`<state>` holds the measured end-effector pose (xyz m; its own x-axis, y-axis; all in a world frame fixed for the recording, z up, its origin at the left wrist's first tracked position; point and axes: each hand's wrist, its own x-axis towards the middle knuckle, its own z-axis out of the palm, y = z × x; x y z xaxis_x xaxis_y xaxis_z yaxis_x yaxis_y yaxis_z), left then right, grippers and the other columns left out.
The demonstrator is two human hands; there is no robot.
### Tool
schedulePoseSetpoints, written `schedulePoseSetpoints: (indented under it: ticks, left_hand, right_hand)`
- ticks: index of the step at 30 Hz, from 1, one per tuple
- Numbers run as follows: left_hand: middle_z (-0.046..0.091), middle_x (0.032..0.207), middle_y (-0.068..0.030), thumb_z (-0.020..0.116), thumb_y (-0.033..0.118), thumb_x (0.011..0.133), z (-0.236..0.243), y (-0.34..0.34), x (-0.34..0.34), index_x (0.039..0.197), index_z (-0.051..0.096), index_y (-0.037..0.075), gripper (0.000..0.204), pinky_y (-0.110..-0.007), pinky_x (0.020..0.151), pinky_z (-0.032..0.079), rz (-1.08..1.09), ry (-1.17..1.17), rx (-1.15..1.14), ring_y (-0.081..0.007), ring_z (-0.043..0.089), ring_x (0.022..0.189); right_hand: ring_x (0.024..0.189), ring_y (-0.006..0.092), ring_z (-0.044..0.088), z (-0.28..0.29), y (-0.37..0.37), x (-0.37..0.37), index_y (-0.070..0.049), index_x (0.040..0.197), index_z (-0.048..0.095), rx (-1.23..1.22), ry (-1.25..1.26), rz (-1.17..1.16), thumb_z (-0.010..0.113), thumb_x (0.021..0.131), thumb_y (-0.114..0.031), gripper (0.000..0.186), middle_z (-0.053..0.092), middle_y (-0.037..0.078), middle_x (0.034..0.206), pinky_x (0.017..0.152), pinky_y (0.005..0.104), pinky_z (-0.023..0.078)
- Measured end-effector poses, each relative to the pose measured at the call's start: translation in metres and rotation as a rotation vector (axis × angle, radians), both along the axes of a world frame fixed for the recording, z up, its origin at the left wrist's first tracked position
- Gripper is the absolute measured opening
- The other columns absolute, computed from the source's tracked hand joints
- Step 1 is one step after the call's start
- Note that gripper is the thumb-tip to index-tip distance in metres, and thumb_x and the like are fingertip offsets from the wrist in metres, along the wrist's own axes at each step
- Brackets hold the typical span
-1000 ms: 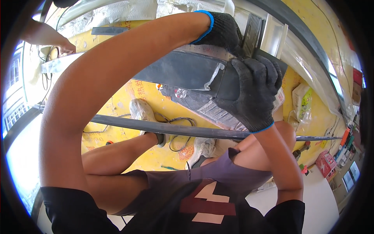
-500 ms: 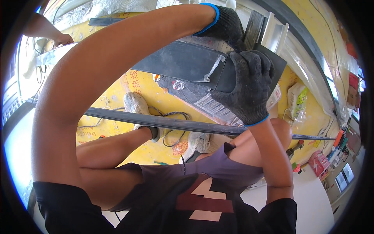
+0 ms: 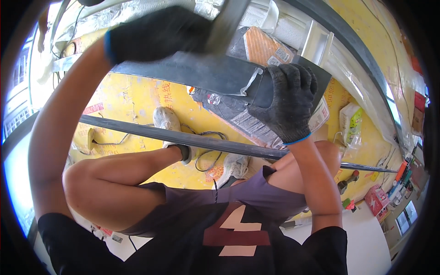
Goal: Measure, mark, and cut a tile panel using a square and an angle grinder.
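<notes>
My left hand (image 3: 160, 34), in a black knit glove with a blue cuff, is raised at the upper left, smeared by motion. Its fingers close around a grey metal profile piece (image 3: 229, 25), which is blurred too. My right hand (image 3: 293, 98), gloved alike, is wrapped over the near edge of a dark grey flat panel (image 3: 197, 71) close to its right end. A strip of torn pale tape (image 3: 252, 81) clings to the panel left of that hand. Underneath lies a padded, printed bag or wrapping (image 3: 224, 107).
A long dark bar (image 3: 183, 136) crosses above my shins. White profiles (image 3: 318, 41) and clear plastic wrap lie behind the panel. A cable (image 3: 206, 160) loops on the yellow floor sheet (image 3: 137, 101). Tools and a red box (image 3: 376, 200) stand at the right. Another person's arm (image 3: 42, 30) shows at the far left.
My left hand has swung leftward from beside my right hand, carrying the grey profile piece away from the panel's right end. My right hand keeps its hold. The other person's hand has shifted mostly out of sight.
</notes>
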<state>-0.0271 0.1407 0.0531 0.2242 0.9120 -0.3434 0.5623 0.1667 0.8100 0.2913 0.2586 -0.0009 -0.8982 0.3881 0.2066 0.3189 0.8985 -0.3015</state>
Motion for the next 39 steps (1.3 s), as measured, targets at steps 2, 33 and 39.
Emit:
schedulePoseSetpoints:
  ticks: [2, 33, 39]
  left_hand:
    - [0.074, 0.088, -0.0075, 0.075, 0.004, 0.088, 0.01, -0.06, 0.008, 0.095, 0.074, 0.004, 0.008, -0.035, 0.071, 0.056, -0.058, -0.013, -0.258, -0.0181, 0.07, 0.078]
    - [0.054, 0.137, -0.0192, 0.09, 0.048, 0.067, -0.068, -0.03, 0.077, 0.15, 0.045, 0.01, 0.102, -0.053, 0.104, 0.045, 0.103, 0.611, 0.717, -0.0415, 0.054, 0.124]
    - [0.058, 0.125, -0.0139, 0.091, 0.039, 0.065, -0.094, 0.01, 0.109, 0.149, 0.044, 0.01, 0.101, -0.049, 0.094, 0.048, -0.11, 0.507, 0.547, -0.0352, 0.06, 0.115]
  right_hand:
    - [0.12, 0.0353, 0.05, 0.0, 0.001, 0.001, -0.013, 0.123, 0.06, 0.014, 0.006, -0.003, 0.091, 0.05, -0.043, 0.085, 0.053, 0.01, 0.119, 0.108, 0.0554, 0.035]
    - [0.127, 0.0316, 0.057, -0.011, 0.098, 0.038, -0.004, 0.143, 0.056, -0.933, 0.4, -0.522, 0.07, 0.099, -0.027, 0.052, 0.059, 0.017, 0.138, 0.11, 0.0393, 0.043]
    - [0.106, 0.0352, 0.069, -0.038, 0.119, 0.039, 0.002, 0.121, 0.071, -0.282, 0.178, -0.018, 0.058, 0.09, 0.004, 0.033, 0.07, 0.022, 0.118, 0.095, 0.0389, 0.053]
